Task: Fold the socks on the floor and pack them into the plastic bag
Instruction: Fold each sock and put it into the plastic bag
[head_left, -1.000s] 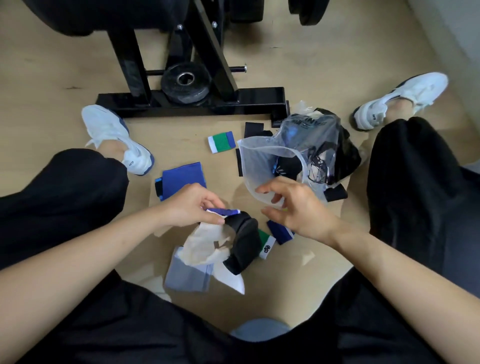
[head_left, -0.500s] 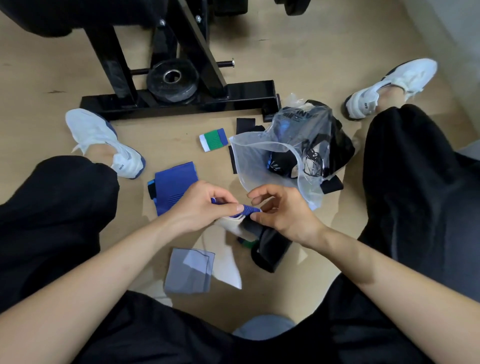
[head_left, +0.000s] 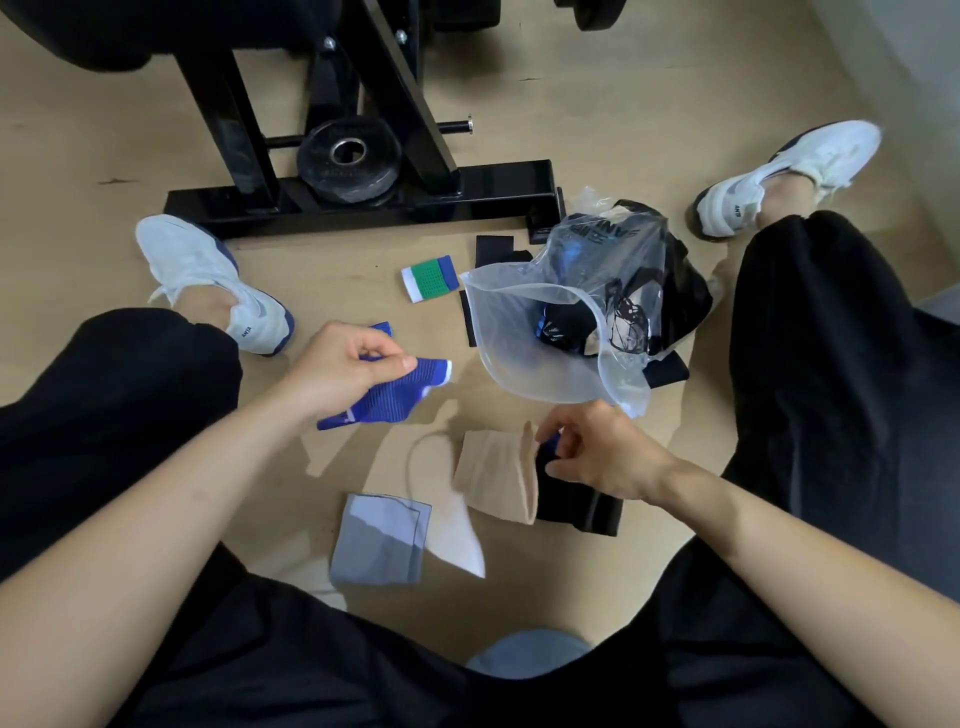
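L hand (head_left: 343, 371) pinches blue sock (head_left: 384, 397), held off floor (head_left: 353, 260). R hand (head_left: 597, 452) fingers curled, pinching blue bit (head_left: 551, 448) btwn beige sock (head_left: 498, 478) & black sock (head_left: 576, 506). Plastic bag (head_left: 545, 364) open just past R hand, socks inside. Step prob: pairing blues; next needs matching, fold, bag.

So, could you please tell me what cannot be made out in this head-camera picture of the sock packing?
Head view: how many socks lie in the plastic bag; its creased, shiny film blurs them.
Head view: what the right hand pinches; the hand covers all but a blue scrap.
Head view: the blue piece behind the left hand, mostly covered by that hand and the blue sock it holds.
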